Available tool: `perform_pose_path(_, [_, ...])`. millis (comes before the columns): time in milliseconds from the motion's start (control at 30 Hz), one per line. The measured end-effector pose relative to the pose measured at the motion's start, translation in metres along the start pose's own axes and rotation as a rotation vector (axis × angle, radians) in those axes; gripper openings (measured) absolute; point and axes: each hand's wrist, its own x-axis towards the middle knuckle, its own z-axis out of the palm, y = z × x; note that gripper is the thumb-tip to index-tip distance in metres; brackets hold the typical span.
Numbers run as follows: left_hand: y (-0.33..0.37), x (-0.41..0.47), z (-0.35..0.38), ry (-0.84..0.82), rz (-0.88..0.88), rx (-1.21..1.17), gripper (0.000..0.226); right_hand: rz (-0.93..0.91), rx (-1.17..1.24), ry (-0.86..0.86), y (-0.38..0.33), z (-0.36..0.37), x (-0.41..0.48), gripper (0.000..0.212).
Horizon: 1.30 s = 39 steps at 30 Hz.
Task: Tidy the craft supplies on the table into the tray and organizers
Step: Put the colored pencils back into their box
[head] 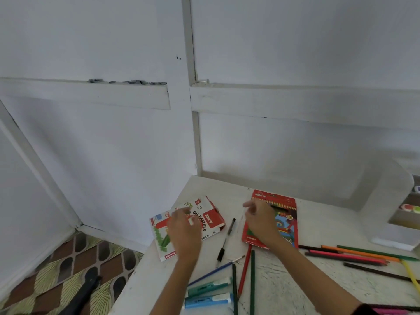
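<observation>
Scuffed white desk [227,189] in a white-panelled corner, patterned mat [68,269] on the floor. Left grip [184,230] on the oil pastels box [209,214], can't tell if it's pinching anything. Right grip [259,217] loose and empty over the colored pencil box [286,214].

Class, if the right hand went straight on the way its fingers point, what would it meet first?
Probably nothing on the table: the right hand, over the red pencil box, points away and left across bare tabletop, so the white wall comes first. Its height is unclear.

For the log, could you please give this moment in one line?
left hand: over pastel box | right hand: over pencil box | pencils: loose on table
</observation>
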Motion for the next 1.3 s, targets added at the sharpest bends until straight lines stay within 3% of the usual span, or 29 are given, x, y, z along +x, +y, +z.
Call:
perform_pose_path(67, [-0.023,0.021,-0.017,0.117,-0.183,0.109,0.038,-0.037,0.019,-0.183,-0.021,0.02,0.01,0.022])
perform_pose_path(100, [-0.038,0.03,-0.022,0.095,-0.284,0.167,0.042,-0.021,0.001,-0.253,-0.029,0.03,0.014,0.025])
perform_pose_path(200, [-0.073,0.044,-0.03,-0.144,-0.492,0.19,0.036,0.073,-0.05,-0.323,-0.04,0.056,0.022,0.037])
perform_pose_path(267, [-0.08,0.043,-0.031,-0.231,-0.54,0.025,0.039,0.119,-0.035,-0.312,-0.045,0.063,0.022,0.038])
perform_pose_path(467, [-0.055,0.031,-0.045,-0.031,-0.457,-0.3,0.03,0.205,0.224,-0.278,-0.054,0.048,0.011,0.03])
perform_pose_path(700, [0.016,0.001,-0.047,-0.049,-0.382,-0.44,0.025,0.153,0.436,-0.223,-0.063,-0.01,-0.021,0.011])
perform_pose_path(900, [0.071,-0.053,-0.049,-0.186,-0.402,-0.629,0.023,0.126,0.557,0.027,-0.04,-0.092,-0.064,0.012])
perform_pose_path(1300, [0.117,-0.248,0.004,-0.513,-0.436,-0.655,0.023,0.31,0.58,0.161,0.102,-0.227,-0.204,0.032])
